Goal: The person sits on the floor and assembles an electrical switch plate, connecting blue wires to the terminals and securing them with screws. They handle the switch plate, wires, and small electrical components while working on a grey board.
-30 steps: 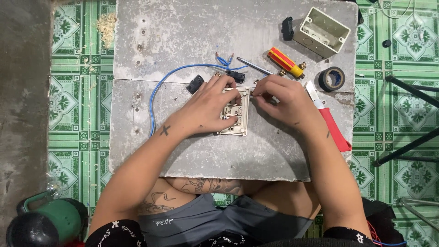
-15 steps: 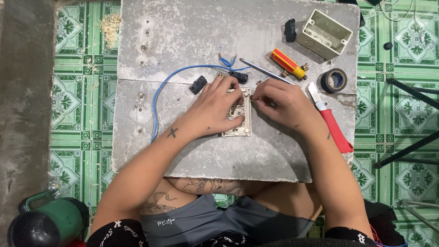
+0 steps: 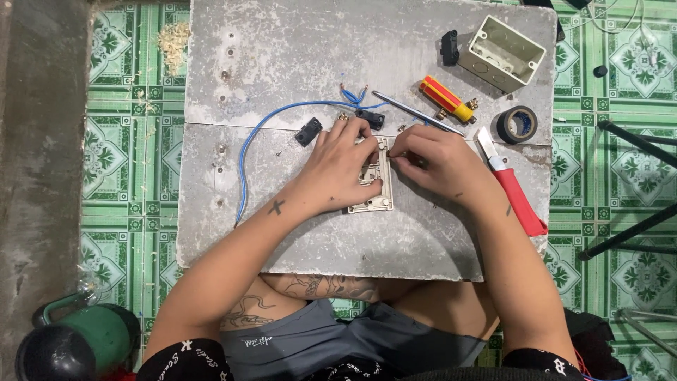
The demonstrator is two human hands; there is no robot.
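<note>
Grey slab [image 3: 296, 63] over green patterned floor tiles, both hands working on a cream switch plate at its middle

From the left: a green jug [image 3: 84, 342] stands on the floor, a blue wire [image 3: 254, 134] loops across the slab, and a small black part [image 3: 308, 131] lies just beside the left hand [image 3: 338, 169], which presses down on the cream switch plate [image 3: 374, 194] with fingers curled over its left side. Touching the plate's right edge, the right hand [image 3: 437, 166] has its fingertips pinched together; what they pinch is hidden. Beyond lie a screwdriver [image 3: 441, 99], a red-handled knife [image 3: 515, 194], a tape roll [image 3: 518, 125] and an open cream box [image 3: 504, 51], nothing visible inside it
</note>
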